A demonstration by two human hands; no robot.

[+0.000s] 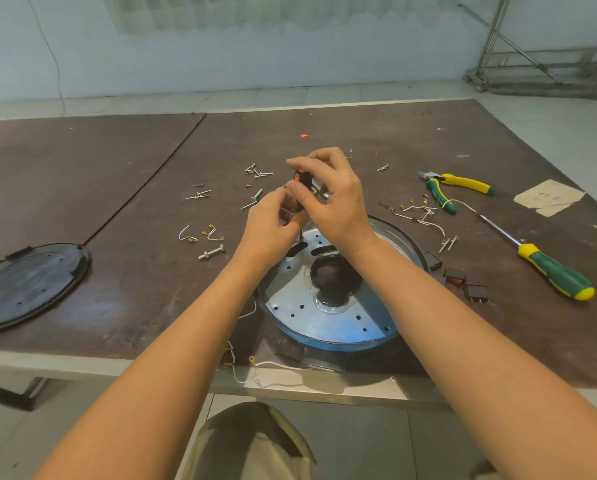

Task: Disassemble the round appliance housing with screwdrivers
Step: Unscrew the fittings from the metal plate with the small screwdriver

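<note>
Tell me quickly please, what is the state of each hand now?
Left hand: closed, pinching the lower part of the screwdriver.
Right hand: closed around the top of the same screwdriver's handle.

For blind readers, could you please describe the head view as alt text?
Left hand and right hand hold a small screwdriver upright on the round metal housing. Screws, pliers, a green screwdriver and a black cover lie around.

Smooth black-and-orange plastic screwdriver handle (302, 178) in the grip, bright bare metal plate (324, 317) just below it, shiny metal screws (255, 171) just beyond, scuffed matt brown tabletop (134, 202) underneath, dull black plastic cover (30, 289) far left, glossy plastic-handled pliers (463, 183) right
</note>
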